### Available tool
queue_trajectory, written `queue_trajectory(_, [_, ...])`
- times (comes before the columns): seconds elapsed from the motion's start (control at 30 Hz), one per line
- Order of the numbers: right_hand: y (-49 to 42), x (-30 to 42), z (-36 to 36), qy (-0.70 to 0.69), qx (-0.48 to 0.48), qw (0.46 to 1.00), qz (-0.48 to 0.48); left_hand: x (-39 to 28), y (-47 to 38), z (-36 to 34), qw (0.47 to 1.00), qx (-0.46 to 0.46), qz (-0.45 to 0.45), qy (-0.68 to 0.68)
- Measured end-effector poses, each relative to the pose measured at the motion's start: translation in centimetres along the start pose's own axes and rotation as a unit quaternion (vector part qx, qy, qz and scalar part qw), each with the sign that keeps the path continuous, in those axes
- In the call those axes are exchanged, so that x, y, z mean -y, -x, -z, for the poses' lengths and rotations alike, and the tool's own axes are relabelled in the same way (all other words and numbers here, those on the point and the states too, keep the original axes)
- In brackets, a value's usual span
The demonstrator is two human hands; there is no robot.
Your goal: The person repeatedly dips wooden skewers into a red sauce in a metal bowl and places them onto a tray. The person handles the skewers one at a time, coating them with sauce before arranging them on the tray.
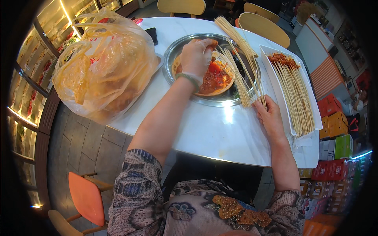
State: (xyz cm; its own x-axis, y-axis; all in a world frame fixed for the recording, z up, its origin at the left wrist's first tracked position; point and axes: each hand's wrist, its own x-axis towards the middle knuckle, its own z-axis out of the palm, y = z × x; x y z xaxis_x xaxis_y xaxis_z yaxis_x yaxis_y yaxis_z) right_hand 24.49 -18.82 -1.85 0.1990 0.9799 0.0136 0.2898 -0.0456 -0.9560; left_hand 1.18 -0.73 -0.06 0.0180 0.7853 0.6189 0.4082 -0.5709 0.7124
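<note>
My left hand (197, 57), in a clear thin glove with a green bangle (189, 80) at the wrist, is curled over a bowl (220, 93) of red-sauced meat (215, 77). Its sauce-stained fingers close around a bit of the meat, mostly hidden by the hand. The bowl sits in a round steel tray (203, 101). Bare, my right hand (268, 113) grips a few thin bamboo skewers (256, 85) near their lower ends, their tips pointing up over the tray. A loose bunch of skewers (238, 81) lies across the tray's rim, close to that hand.
A thicker skewer bundle (236, 37) rests at the tray's far right. On the right, a white tray (291, 125) holds many loaded skewers (292, 91). A large plastic bag (109, 67) fills the table's left side, with a phone (152, 35) behind it. Chairs (87, 199) surround the table.
</note>
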Motion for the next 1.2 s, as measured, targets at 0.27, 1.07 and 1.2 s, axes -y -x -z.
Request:
queue_trajectory(0.27, [-0.2, -0.1, 0.4, 0.006, 0.006, 1.0, -0.013, -0.6, 0.5, -0.3, 0.993, 0.044, -0.05, -0.102])
queue_trajectory(1.07, [-0.4, 0.0, 1.0, -0.054, -0.027, 0.998, -0.035, 1.4, -0.7, 1.3, 0.892, 0.398, 0.182, -0.109])
queue_trajectory(1.2, [-0.4, 0.3, 1.0, -0.06, -0.021, 0.997, -0.052, -0.4, 0.0, 1.9, 0.862, 0.437, 0.109, -0.234])
